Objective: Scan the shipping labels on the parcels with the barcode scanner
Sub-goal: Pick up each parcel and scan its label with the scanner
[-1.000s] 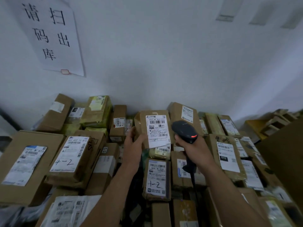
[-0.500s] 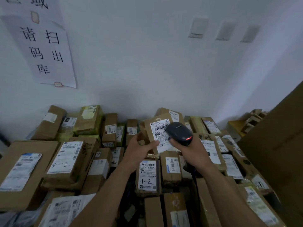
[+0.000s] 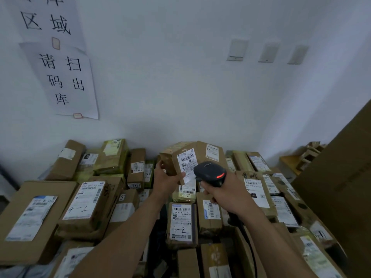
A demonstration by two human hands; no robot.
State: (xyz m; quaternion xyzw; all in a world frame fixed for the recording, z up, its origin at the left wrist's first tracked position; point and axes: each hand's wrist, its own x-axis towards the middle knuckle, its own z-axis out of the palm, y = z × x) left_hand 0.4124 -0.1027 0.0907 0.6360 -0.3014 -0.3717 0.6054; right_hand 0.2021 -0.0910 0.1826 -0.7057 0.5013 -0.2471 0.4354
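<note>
Brown cardboard is filling our left hand [image 3: 166, 181], which is curling round a small parcel [image 3: 175, 160] held tilted above the heap [image 3: 181, 221], its white shipping label [image 3: 186, 164] facing us. Our right hand [image 3: 226, 195] is gripping the black barcode scanner [image 3: 209, 174], whose head, glowing red, is sitting just beside the label's lower edge. We cannot tell if they are touching. More labelled parcels are lying packed against the white wall [image 3: 180, 87].
</note>
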